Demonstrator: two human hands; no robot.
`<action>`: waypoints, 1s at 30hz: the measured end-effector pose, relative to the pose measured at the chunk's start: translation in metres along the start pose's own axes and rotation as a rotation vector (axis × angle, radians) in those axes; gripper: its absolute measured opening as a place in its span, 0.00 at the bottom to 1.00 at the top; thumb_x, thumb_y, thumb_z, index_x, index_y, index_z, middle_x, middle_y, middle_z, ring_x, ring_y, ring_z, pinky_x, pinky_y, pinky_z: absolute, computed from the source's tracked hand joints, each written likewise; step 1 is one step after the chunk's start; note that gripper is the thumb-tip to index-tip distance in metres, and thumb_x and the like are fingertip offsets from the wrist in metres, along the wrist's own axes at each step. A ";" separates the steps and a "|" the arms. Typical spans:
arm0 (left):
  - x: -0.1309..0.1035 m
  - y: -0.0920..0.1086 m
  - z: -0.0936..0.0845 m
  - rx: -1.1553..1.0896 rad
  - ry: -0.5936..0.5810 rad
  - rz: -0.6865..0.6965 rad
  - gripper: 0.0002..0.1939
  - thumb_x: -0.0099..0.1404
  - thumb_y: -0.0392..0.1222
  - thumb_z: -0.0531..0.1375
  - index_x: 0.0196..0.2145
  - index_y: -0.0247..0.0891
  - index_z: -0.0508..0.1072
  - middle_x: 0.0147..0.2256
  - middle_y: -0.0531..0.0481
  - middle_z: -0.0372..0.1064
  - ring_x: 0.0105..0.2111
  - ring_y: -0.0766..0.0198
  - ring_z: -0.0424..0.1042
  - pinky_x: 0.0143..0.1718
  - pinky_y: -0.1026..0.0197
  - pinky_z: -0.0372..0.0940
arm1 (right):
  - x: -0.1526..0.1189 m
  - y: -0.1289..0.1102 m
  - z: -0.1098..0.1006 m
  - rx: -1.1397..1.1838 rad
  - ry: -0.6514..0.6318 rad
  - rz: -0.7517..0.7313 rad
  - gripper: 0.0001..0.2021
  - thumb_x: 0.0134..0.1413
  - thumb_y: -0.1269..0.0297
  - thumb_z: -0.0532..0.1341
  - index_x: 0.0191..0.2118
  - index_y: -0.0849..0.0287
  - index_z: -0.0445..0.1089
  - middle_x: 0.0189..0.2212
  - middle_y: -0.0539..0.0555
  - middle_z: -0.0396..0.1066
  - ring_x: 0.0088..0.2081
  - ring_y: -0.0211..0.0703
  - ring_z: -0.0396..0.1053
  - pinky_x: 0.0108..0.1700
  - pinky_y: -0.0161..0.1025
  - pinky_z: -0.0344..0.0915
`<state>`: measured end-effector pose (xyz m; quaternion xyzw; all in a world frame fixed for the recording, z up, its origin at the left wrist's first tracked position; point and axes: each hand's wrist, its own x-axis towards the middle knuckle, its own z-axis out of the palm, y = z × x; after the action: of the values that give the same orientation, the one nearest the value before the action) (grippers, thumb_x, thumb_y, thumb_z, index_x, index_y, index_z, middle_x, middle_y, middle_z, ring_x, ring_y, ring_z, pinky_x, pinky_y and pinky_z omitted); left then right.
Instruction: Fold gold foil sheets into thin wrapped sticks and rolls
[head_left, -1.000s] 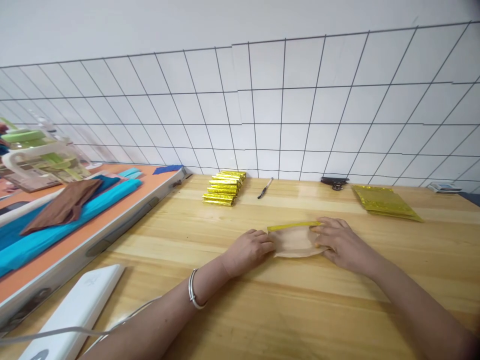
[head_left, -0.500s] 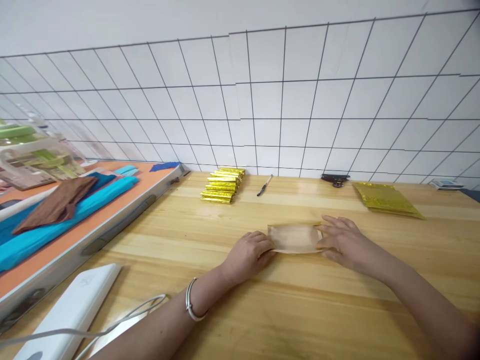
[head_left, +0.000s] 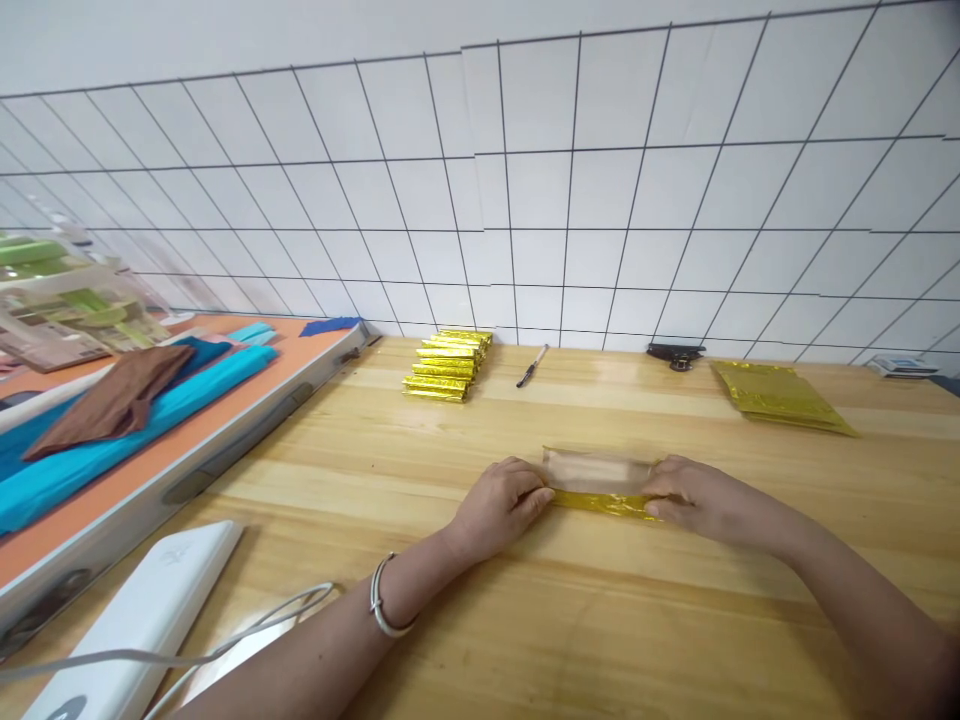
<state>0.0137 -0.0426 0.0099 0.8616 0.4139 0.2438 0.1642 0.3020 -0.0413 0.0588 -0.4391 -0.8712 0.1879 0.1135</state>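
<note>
A small sheet (head_left: 600, 473), tan on its upper face with a shiny gold strip folded up along its near edge, lies on the wooden table between my hands. My left hand (head_left: 504, 505), with a silver bangle at the wrist, pinches the sheet's left end. At the right end, my right hand (head_left: 688, 492) has its fingers closed on the near corner and the gold strip. Several folded gold foil pieces (head_left: 448, 366) lie in a row near the wall, beside a pen (head_left: 532, 366). Flat gold sheets (head_left: 784, 397) rest at the back right.
A black clip (head_left: 676, 356) sits by the tiled wall. On the left, an orange-topped board (head_left: 296, 352) bears blue and brown crepe paper (head_left: 112, 400) and a clear container. A white power strip (head_left: 142, 620) with cables lies at the front left.
The near edge of the sheet has been folded over, so a gold strip now shows. My right hand has shifted slightly right and its fingers have closed in.
</note>
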 end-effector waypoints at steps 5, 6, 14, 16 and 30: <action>0.010 -0.002 0.010 0.033 0.069 -0.078 0.15 0.66 0.41 0.51 0.23 0.36 0.67 0.30 0.49 0.66 0.34 0.64 0.65 0.39 0.61 0.60 | 0.007 0.008 0.015 0.075 -0.119 0.149 0.19 0.59 0.53 0.46 0.24 0.57 0.62 0.22 0.49 0.64 0.25 0.40 0.63 0.26 0.35 0.56; 0.012 -0.003 0.011 0.045 0.077 -0.087 0.14 0.65 0.41 0.52 0.23 0.36 0.67 0.29 0.49 0.66 0.34 0.64 0.65 0.39 0.61 0.60 | 0.008 0.009 0.018 0.060 -0.114 0.178 0.19 0.59 0.53 0.46 0.23 0.57 0.61 0.21 0.49 0.64 0.25 0.40 0.62 0.26 0.34 0.54; 0.013 -0.001 0.015 0.173 0.074 -0.103 0.09 0.60 0.41 0.57 0.24 0.37 0.65 0.30 0.49 0.63 0.36 0.61 0.63 0.38 0.60 0.61 | -0.001 0.004 0.034 -0.041 -0.003 0.338 0.07 0.54 0.59 0.53 0.30 0.54 0.63 0.27 0.48 0.68 0.27 0.41 0.64 0.26 0.34 0.52; 0.011 0.001 0.015 0.230 0.080 -0.093 0.07 0.60 0.42 0.58 0.28 0.37 0.66 0.34 0.48 0.64 0.38 0.59 0.63 0.40 0.58 0.61 | -0.004 0.003 0.039 -0.067 0.042 0.372 0.06 0.53 0.60 0.53 0.32 0.54 0.63 0.28 0.48 0.69 0.28 0.41 0.64 0.27 0.34 0.52; 0.006 0.012 0.014 0.158 -0.046 0.200 0.17 0.65 0.35 0.51 0.52 0.42 0.62 0.52 0.48 0.62 0.53 0.58 0.59 0.53 0.54 0.54 | -0.011 0.015 0.057 0.073 0.152 0.346 0.17 0.50 0.60 0.57 0.47 0.54 0.63 0.24 0.47 0.65 0.27 0.40 0.63 0.28 0.36 0.56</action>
<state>0.0325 -0.0459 0.0058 0.9141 0.3401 0.2059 0.0799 0.2983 -0.0553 0.0006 -0.5907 -0.7644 0.2024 0.1608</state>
